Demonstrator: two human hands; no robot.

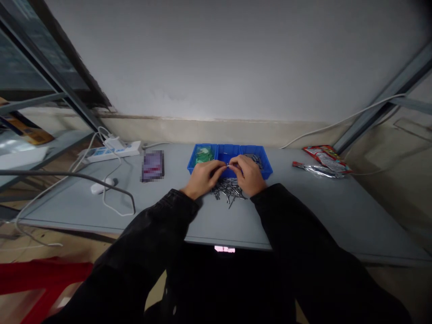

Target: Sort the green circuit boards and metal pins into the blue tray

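Note:
My left hand and my right hand meet fingertip to fingertip over the front of a blue three-part tray. Both are closed in a pinch on a small, thin, pale piece that spans the gap between them; its exact kind is too small to tell. Just below the hands, a loose pile of thin metal pins lies on the table. Green pieces fill the tray's left compartment. Grey metal pieces lie in the right one, partly behind my right hand. Fingers hide part of the middle compartment.
On the grey table, a white power strip, a blurred purple packet and a white mouse-like object sit to the left, among cables. Rightward lie a red packet and a clear-wrapped item. A wall rises behind.

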